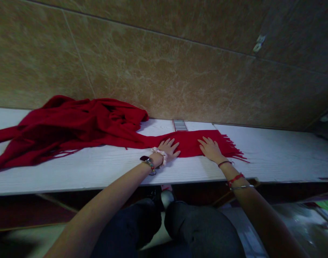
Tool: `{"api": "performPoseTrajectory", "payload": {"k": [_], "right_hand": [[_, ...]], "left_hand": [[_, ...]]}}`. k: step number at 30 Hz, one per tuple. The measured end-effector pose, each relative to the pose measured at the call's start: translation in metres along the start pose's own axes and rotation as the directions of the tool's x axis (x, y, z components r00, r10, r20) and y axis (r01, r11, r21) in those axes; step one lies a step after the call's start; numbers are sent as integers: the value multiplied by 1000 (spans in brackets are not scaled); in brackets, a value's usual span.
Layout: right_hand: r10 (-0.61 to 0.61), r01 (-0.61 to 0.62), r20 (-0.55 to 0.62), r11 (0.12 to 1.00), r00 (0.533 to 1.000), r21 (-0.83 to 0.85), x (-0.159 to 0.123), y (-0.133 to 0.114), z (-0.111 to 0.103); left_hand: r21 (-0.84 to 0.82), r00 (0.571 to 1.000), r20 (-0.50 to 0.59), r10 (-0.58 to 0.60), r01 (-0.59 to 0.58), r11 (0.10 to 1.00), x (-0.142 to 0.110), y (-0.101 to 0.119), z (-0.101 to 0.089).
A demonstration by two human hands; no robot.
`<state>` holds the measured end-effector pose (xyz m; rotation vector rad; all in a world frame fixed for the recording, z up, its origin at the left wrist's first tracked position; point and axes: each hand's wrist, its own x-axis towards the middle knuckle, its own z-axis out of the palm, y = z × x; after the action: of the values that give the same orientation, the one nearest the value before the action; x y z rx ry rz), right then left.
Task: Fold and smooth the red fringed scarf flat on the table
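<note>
A red scarf (pixel 191 141) with a fringed end lies along the white board surface. Its right part is flat and narrow, while the left part is heaped in loose folds against the wall. My left hand (pixel 168 147) rests on the scarf with fingers spread, near where the flat part meets the bunched cloth. Close to the fringe, my right hand (pixel 210 148) presses on the flat part, its fingers also apart. Neither hand grips the cloth. The far left end of the scarf runs out of view.
Behind the white surface (pixel 274 154) rises a brown marbled tile wall (pixel 158 71). A small pixelated card-like item (pixel 180 125) lies just behind the scarf. The surface's front edge is close to my knees, with dark space below it.
</note>
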<state>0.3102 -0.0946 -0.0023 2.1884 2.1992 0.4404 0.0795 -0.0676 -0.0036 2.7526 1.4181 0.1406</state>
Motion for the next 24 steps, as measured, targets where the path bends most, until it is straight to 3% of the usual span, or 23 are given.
{"api": "performPoseTrajectory", "payload": {"k": [24], "right_hand": [[-8, 8, -13, 1000, 1000, -10, -1, -1, -2]], "left_hand": [[2, 1000, -3, 5, -5, 1000, 2, -2, 3]]}}
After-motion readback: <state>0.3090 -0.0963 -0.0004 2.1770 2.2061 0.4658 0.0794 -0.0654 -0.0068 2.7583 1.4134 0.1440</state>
